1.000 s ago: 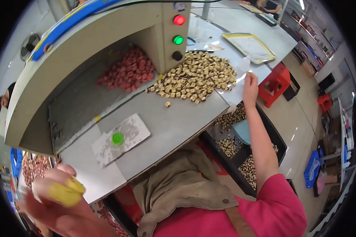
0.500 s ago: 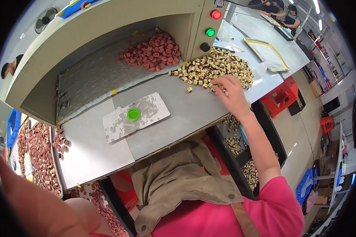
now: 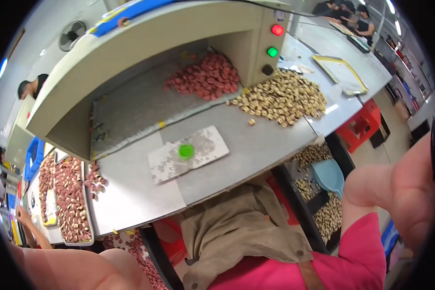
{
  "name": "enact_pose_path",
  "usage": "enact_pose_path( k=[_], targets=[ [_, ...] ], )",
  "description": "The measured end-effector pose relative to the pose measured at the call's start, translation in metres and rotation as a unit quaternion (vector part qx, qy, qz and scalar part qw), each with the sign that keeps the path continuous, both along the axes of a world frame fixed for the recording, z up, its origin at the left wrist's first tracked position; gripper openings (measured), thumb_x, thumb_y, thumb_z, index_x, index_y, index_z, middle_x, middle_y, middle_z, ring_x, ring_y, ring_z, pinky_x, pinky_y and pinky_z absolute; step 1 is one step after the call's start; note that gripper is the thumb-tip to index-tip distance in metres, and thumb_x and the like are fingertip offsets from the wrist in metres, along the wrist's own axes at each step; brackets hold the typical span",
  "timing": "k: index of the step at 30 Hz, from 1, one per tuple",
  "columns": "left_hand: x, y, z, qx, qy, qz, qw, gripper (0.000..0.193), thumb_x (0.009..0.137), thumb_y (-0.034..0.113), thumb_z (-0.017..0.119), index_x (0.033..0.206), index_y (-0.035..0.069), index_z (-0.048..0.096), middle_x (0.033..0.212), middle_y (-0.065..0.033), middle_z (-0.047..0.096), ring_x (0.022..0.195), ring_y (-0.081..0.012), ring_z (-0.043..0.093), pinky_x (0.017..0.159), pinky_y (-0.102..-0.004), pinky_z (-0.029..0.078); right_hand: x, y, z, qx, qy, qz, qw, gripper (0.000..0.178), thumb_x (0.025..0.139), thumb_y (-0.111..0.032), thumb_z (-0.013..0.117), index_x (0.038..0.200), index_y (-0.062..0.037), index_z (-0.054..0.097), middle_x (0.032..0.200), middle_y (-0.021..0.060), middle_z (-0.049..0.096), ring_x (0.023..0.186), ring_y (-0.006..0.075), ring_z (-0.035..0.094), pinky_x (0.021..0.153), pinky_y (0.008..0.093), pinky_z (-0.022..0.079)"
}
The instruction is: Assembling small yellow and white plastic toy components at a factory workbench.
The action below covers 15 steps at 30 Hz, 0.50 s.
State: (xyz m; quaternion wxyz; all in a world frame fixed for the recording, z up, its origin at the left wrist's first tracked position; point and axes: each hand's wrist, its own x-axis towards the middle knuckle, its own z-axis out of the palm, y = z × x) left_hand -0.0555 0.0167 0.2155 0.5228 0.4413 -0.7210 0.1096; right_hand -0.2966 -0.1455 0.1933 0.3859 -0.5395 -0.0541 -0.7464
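Observation:
My right hand [image 3: 413,193] is raised large and close at the right rim. Its fingers run out of the picture beside a dark edge, so whether it holds anything is hidden. Only my left forearm [image 3: 72,268] shows, bent up at the lower left; the hand itself is cut off. Neither hand is at the worktable [image 3: 256,145]. On it lies a heap of small cream-and-dark block-like pieces [image 3: 285,96], with one piece apart in front. A pale board [image 3: 212,142] carries a round green dish [image 3: 186,152].
Pinkish-red pieces [image 3: 208,75] are heaped inside the beige machine housing [image 3: 169,38]. A tray [image 3: 72,208] of red-and-cream pieces stands left. Below right, a black bin [image 3: 333,145] holds pieces and a light-blue scoop [image 3: 329,176]. Beyond are a red stool [image 3: 360,121] and co-workers [image 3: 362,24].
My right hand has left the heap of cream-and-dark pieces and come up to the right rim. My left forearm sits lower. The view has shifted, uncovering the blue scoop.

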Motion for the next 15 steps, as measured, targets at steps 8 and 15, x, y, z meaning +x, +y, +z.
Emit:
enact_pose_path(
  k=[8,15],
  targets=[
    [-0.001,0.007,-0.004,-0.013,-0.032,0.103,0.994,0.043,0.084,0.016,0.063,0.122,-0.002,0.05,0.107,-0.0138,0.06,0.099,-0.026,0.057,0.094,-0.0414,0.039,0.012,-0.028,0.004,-0.125,0.114,-0.168,0.971,0.02,0.086,-0.013,0.049,0.099,-0.0001,0.057,0.095,0.0097,0.058,0.086,0.0211,0.052,0.075,0.0317,0.045],
    [0.037,0.022,-0.003,-0.002,-0.071,0.134,0.988,0.04,0.083,0.01,0.066,0.119,-0.002,0.052,0.107,-0.0148,0.062,0.099,-0.0259,0.058,0.094,-0.0398,0.041,0.016,-0.037,-0.009,-0.155,0.294,-0.267,0.904,0.017,0.083,-0.008,0.054,0.097,0.0,0.059,0.093,0.0101,0.062,0.086,0.0224,0.057,0.075,0.0323,0.047]
  ],
)
